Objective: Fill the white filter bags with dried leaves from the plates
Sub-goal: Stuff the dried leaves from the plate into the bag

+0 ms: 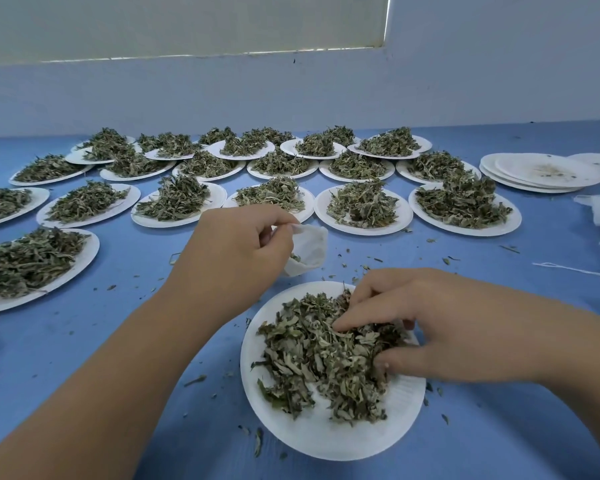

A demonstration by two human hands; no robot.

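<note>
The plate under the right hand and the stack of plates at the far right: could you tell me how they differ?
The near plate carries a heap of dried leaves; the stack shows only a faint stain. The near plate lies single; the stack has several plates. Both are white and round.

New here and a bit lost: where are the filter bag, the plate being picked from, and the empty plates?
filter bag [311, 248]: head view, its white side.
near plate [326, 439]: head view, bare front rim.
empty plates [520, 166]: head view, top plate's bare face.
</note>
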